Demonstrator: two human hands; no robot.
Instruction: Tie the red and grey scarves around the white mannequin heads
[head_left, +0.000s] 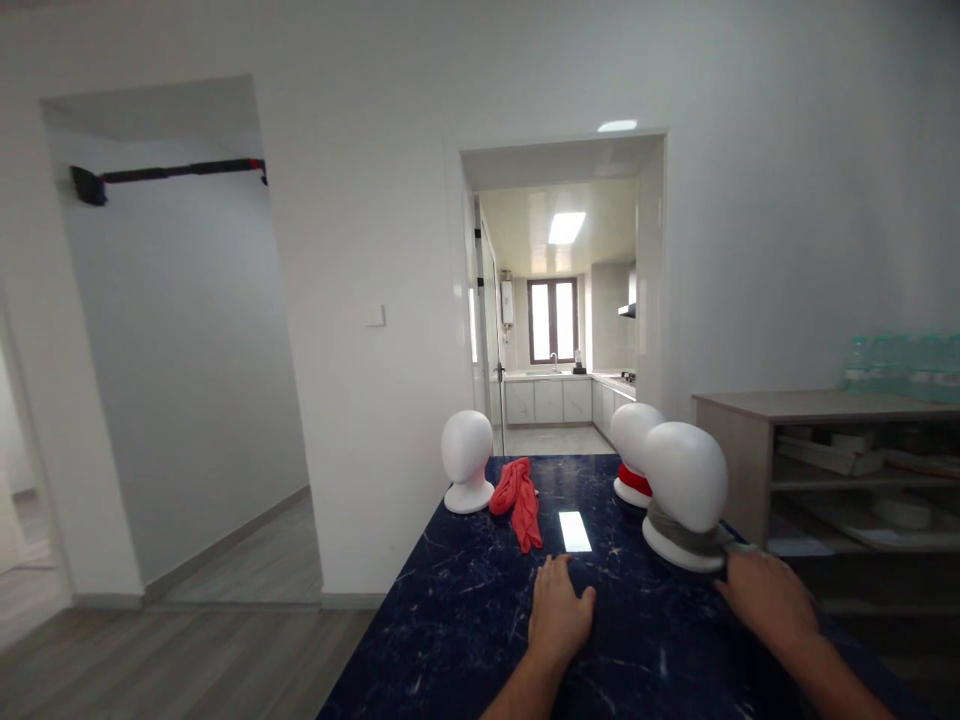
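Note:
My left hand (559, 605) is over the dark blue marbled table (465, 620), palm down, with its fingers stretched forward and the thumb apart. It holds nothing. Close on the right stands a white mannequin head (686, 475) with a grey scarf (686, 532) around its neck. My right hand (769, 590) is at the right side of that neck, its fingers closed on the edge of the grey scarf; the fingertips are partly hidden. Ahead of my left hand lies a crumpled coral-red scarf (519, 505), beside another white mannequin head (466, 450) at the far left corner.
Behind the nearest head stands a third mannequin head (636, 435) with a red band (634, 480) around its neck. A bright light reflection falls on the tabletop. To the right is a wooden shelf unit (735, 405) with bottles (900, 365) on top. A doorway opens onto a kitchen.

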